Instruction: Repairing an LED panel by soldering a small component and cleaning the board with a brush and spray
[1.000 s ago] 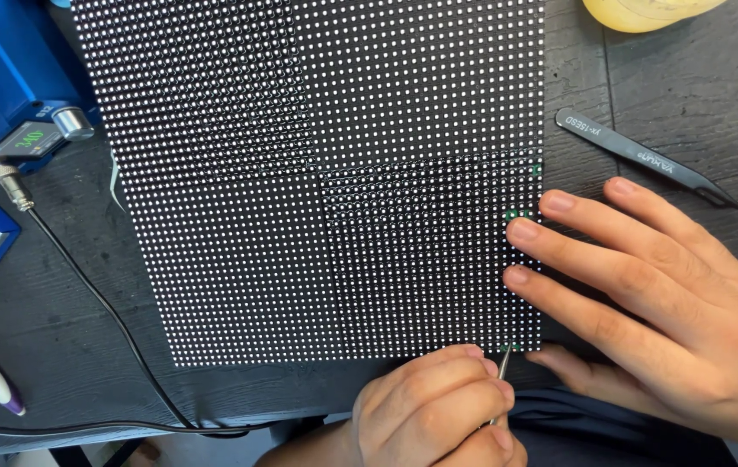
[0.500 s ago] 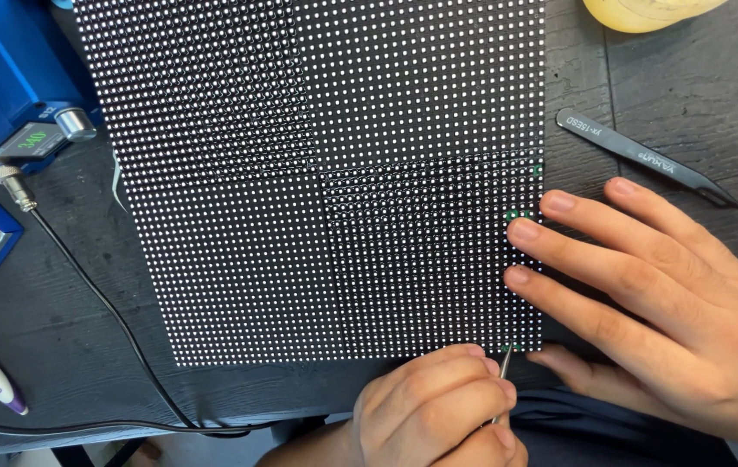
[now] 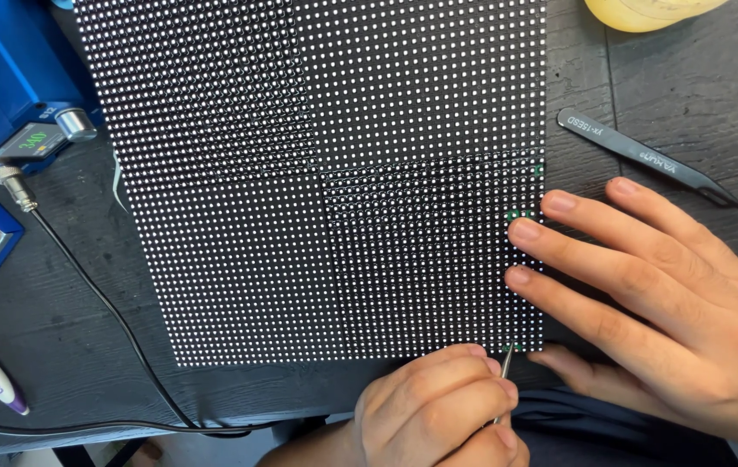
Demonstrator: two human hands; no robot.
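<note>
Fingers of the right hand (image 3: 672,311) lie spread flat on the dotted panel's (image 3: 317,173) right edge; the left hand (image 3: 438,411), bottom centre, pinches a thin metal tool (image 3: 505,367) at the panel's lower right corner.

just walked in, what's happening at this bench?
A person is working at the lower right corner of a black LED dot-matrix panel on a dark wooden table. The right hand lies flat, fingertips pressing on the panel's right edge. The left hand grips a thin metal tool, its tip at the panel's bottom edge. Spare black tweezers lie to the right, untouched. A blue soldering station with a black cable sits at the left.
</note>
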